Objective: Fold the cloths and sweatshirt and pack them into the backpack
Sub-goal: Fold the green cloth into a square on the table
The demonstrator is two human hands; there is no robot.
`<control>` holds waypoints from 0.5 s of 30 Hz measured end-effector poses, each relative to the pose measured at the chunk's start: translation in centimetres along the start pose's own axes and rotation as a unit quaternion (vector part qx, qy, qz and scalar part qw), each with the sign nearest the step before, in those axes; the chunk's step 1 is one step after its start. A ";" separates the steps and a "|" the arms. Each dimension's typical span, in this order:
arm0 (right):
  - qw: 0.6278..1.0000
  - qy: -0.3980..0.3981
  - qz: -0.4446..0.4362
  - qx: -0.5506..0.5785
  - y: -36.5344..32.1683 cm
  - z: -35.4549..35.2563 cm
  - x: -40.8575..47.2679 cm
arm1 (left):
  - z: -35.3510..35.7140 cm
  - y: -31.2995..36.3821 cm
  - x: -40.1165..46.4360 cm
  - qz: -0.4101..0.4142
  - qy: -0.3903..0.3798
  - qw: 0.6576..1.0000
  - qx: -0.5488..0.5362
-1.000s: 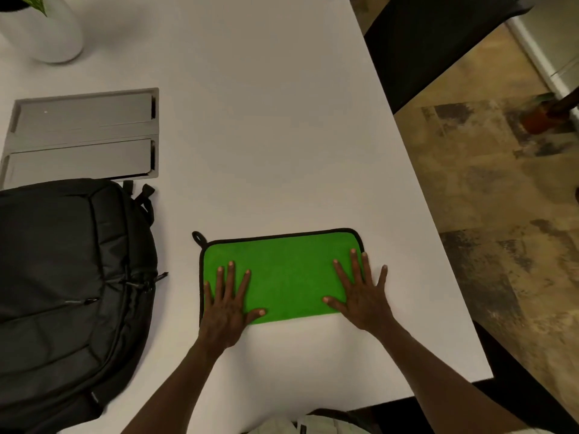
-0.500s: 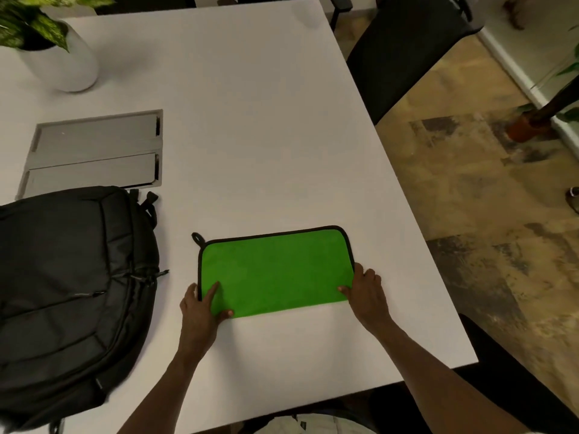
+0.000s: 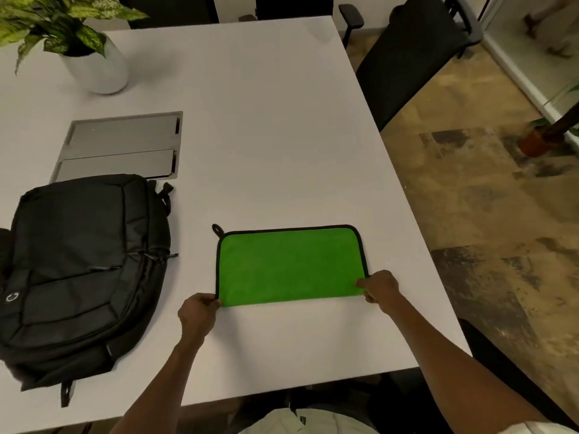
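Backpack (image 3: pixel 81 270): black, lay flat on the left part of the white table (image 3: pixel 266 126), zippers drawn closed as far as could be seen; a strap loop hung over the near table edge.
Potted plant (image 3: pixel 59 23): far left corner of the table, green-and-cream leaves in a white pot (image 3: pixel 98 72), well apart from the backpack.
Cable hatch (image 3: pixel 120 148): grey metal, two flaps, set flush in the tabletop just beyond the backpack's top edge.
Left hand (image 3: pixel 199 313): fingers curled, pinched the near-left corner of the green cloth (image 3: pixel 289 266) at its black-trimmed edge; forearm ran back toward the near table edge.
Cloth: bright green microfibre, black piping on the left, far and right sides, small black hanging loop at the far-left corner; lay flat as a wide rectangle on the table, right of the backpack and not touching it. Near edge showed no piping and looked like a fold line.
Right hand (image 3: pixel 380 286): fingers curled, gripped the near-right corner of the cloth, thumb on top of the green surface.
Office chair (image 3: pixel 416 51): black, stood beyond the table's right edge on the mottled brown floor (image 3: pixel 488 195).
Terracotta pot (image 3: pixel 540 140): far right on the floor, partly cut off; contents not made out.
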State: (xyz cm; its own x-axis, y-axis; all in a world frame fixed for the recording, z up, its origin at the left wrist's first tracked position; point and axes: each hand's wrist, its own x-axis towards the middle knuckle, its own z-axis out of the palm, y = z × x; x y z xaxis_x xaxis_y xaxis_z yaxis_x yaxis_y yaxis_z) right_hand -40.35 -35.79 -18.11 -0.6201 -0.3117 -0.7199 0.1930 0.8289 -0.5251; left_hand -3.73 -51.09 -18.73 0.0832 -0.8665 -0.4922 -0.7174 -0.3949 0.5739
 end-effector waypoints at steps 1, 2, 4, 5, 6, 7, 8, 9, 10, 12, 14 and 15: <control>1.000 0.010 -0.007 0.015 0.2 -0.7 -0.2 | 0.3 0.2 -0.4 -0.007 -0.013 1.000 -0.015; 0.999 0.020 -0.014 0.028 0.3 -1.4 -0.4 | 0.6 0.3 -0.6 -0.018 -0.023 0.999 -0.031; 0.997 0.038 -0.027 0.058 0.2 -2.5 -1.2 | 1.3 0.6 -1.3 -0.036 -0.035 0.997 -0.058; 0.995 0.043 -0.029 0.084 0.1 -2.9 -1.5 | 1.6 0.8 -1.6 -0.040 -0.038 0.996 -0.075; 0.992 0.046 -0.030 0.118 -0.1 -3.2 -1.8 | 1.9 0.9 -1.9 -0.045 -0.041 0.994 -0.096; 0.987 0.049 -0.032 0.147 -0.4 -3.4 -2.2 | 2.0 1.0 -2.2 -0.047 -0.046 0.991 -0.113; 0.984 0.053 -0.038 0.165 -0.8 -3.5 -2.7 | 2.1 1.2 -2.5 -0.050 -0.051 0.989 -0.127; 0.983 0.058 -0.048 0.167 -1.2 -3.5 -3.2 | 2.2 1.3 -2.7 -0.053 -0.054 0.987 -0.143; 0.983 0.063 -0.064 0.163 -1.6 -3.3 -3.6 | 2.2 1.3 -2.9 -0.056 -0.057 0.984 -0.159; 0.981 0.076 -0.103 0.148 -2.6 -2.4 -4.7 | 2.2 1.1 -2.8 -0.062 -0.061 0.980 -0.179; 0.977 0.090 -0.145 0.127 -3.8 -0.8 -5.9 | 1.8 0.8 -2.6 -0.063 -0.064 0.979 -0.185; 0.975 0.095 -0.167 0.112 -4.5 0.3 -6.7 | 1.7 0.6 -2.5 -0.060 -0.071 0.979 -0.182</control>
State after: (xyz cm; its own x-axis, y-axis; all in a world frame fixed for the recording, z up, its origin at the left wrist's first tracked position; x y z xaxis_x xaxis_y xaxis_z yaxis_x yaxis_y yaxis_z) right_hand -36.91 -37.59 -11.05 -0.8027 -0.4367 -0.4061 0.1048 0.5671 -0.8169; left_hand -5.51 -48.68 -18.25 0.0362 -0.7660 -0.6418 -0.4122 -0.5964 0.6887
